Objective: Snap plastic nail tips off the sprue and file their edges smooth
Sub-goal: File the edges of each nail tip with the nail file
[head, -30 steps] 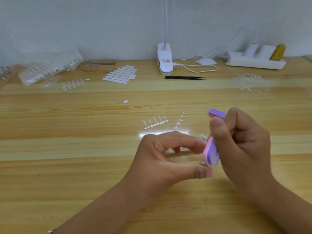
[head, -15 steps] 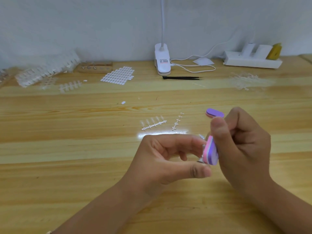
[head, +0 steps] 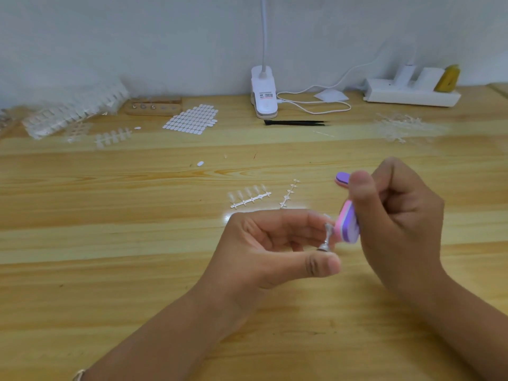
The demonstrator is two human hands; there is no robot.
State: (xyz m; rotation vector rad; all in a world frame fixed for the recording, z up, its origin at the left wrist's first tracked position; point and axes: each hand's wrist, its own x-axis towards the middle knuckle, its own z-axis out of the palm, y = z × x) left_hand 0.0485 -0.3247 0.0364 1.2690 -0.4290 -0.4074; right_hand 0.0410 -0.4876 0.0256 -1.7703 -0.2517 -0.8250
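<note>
Above table (head: 110, 270): right hand (head: 398, 229) fingers clamp file (head: 348, 222), near-upright; left hand (head: 269, 243) pinches metal holder (head: 327, 237).

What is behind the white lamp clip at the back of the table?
Behind the lamp clip only the pale wall shows, with the lamp's neck rising out of frame. Its white cable trails right. The table edge directly behind the clip is hidden.

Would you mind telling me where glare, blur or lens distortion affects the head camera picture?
Head view: a bright glare patch sits on the table just beyond the left hand; the right hand and its pink-purple file look slightly soft; the table's far edge bows, a wide-angle effect; the clear sprue pile far right is washed out, hard to resolve.
</note>
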